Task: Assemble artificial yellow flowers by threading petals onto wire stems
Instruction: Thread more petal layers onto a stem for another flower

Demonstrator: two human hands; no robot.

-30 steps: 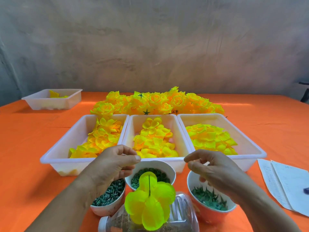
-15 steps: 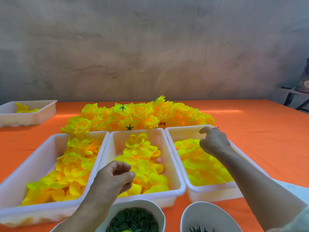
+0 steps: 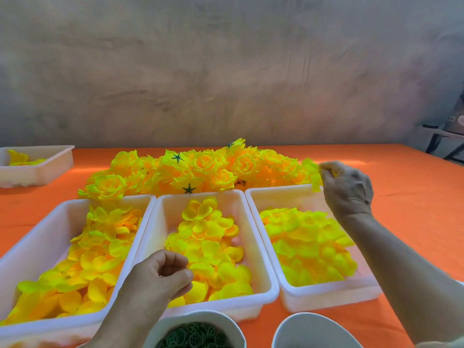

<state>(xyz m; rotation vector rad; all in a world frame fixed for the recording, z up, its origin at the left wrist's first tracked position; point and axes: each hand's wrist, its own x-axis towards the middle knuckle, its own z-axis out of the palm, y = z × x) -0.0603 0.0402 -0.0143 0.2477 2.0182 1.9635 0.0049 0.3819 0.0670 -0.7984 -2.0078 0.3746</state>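
Three white trays of loose yellow petals stand side by side: left tray (image 3: 37, 247), middle tray (image 3: 261, 267), right tray (image 3: 283, 194). Behind them lies a heap of finished yellow flowers (image 3: 200, 172). My right hand (image 3: 347, 187) is raised over the far right corner of the right tray and pinches a yellow petal piece (image 3: 313, 177). My left hand (image 3: 160, 280) hovers over the near end of the middle tray with fingers curled and thumb against the fingertips; I cannot see anything in it.
Two white bowls sit at the bottom edge: one with dark green rings (image 3: 198, 335), one whose contents are hidden (image 3: 313, 330). Another white tray (image 3: 47, 169) with a few petals stands far left. The orange cloth (image 3: 414, 197) stretches out to the right.
My right hand has lifted from the right tray's petals to its far corner, now with a petal piece pinched. The view tilted up and the half-built flower left the frame. My left hand barely moved.
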